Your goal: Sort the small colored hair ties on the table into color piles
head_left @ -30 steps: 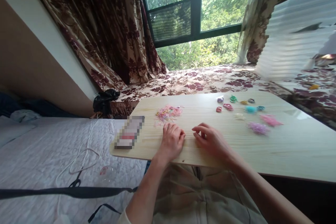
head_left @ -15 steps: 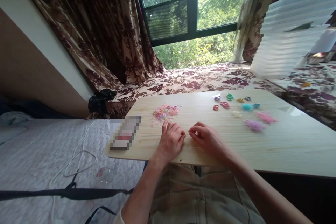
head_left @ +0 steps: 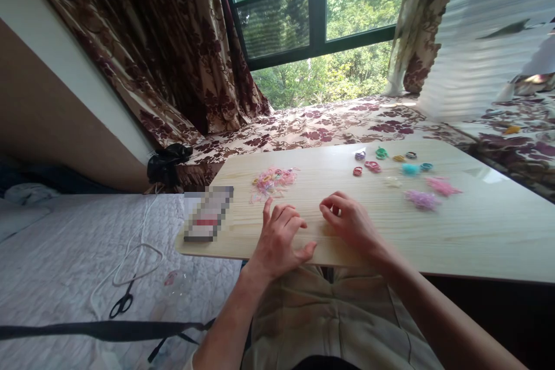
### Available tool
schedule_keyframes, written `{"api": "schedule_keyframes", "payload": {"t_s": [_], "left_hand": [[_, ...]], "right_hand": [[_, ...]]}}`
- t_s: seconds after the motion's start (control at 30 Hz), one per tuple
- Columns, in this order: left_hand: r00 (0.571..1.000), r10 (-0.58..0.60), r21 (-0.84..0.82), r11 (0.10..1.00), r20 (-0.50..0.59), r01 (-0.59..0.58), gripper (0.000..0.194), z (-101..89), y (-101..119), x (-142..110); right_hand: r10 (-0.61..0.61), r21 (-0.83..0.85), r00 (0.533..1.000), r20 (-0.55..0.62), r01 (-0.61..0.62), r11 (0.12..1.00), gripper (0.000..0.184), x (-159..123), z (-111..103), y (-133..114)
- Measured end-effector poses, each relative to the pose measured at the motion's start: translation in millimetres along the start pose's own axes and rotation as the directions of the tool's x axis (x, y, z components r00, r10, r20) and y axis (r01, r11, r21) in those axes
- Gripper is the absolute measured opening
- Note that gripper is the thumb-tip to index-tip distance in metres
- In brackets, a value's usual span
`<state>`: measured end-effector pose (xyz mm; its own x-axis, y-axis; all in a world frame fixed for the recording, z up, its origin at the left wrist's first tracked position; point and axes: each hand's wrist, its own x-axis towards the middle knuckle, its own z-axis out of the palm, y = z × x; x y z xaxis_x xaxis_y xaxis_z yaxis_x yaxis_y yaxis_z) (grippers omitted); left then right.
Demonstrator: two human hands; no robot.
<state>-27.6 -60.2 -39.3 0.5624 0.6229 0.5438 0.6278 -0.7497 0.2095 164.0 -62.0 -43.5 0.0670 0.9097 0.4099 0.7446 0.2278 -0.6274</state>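
My left hand [head_left: 282,243] is over the front of the pale wooden table [head_left: 477,243], its fingers spread and the thumb apart, with nothing seen in it. Just beyond its fingertips lies a loose, mixed pile of small elastic bands [head_left: 274,181], mostly pink. My right hand [head_left: 349,217] rests to the right, thumb and forefinger pinched together; whatever is between them is too small to make out. Farther right are sorted heaps: purple bands [head_left: 421,200], pink bands [head_left: 444,186] and blue bands [head_left: 410,169]. Behind them sit several small bundles, among them a green one [head_left: 381,153] and a red one [head_left: 357,171].
A blurred-out flat object [head_left: 208,217] lies at the table's left end. On the bed [head_left: 56,260] to the left are a white cable, black-handled scissors [head_left: 121,304] and a dark strap [head_left: 104,330]. A patterned window seat [head_left: 312,127] runs behind the table.
My left hand has opened, its thumb and fingers drawing apart and away from my right hand. My right hand has shifted slightly to the right and remains pinched. The view has moved a little.
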Motion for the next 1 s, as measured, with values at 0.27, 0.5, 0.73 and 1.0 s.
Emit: {"api": "schedule_keyframes", "payload": {"t_s": [0.27, 0.5, 0.73, 1.0], "left_hand": [[0.979, -0.182, 0.028, 0.982, -0.089, 0.185, 0.011, 13.8, -12.6, 16.1], [0.984, -0.177, -0.053, 0.983, -0.035, 0.175, 0.020, 22.2, -7.6, 22.6], [0.971, -0.212, -0.030, 0.977, -0.107, 0.210, 0.014, 25.5, -12.1, 19.4], [0.970, -0.203, 0.046, 0.976, -0.131, 0.211, 0.014, 31.4, -14.4, 15.0]], "right_hand": [[-0.028, 0.097, 0.999, 0.031, 0.025, 0.995, 0.021, 0.5, -0.6, -0.2], [-0.072, 0.162, 0.996, 0.054, 0.062, 0.985, 0.021, 0.4, 0.2, 1.0], [-0.041, 0.090, 0.998, -0.037, 0.044, 0.995, 0.021, -3.3, -7.5, -2.7], [0.072, -0.094, 0.974, -0.216, -0.094, 0.991, 0.024, -26.6, -83.5, 37.7]]}}
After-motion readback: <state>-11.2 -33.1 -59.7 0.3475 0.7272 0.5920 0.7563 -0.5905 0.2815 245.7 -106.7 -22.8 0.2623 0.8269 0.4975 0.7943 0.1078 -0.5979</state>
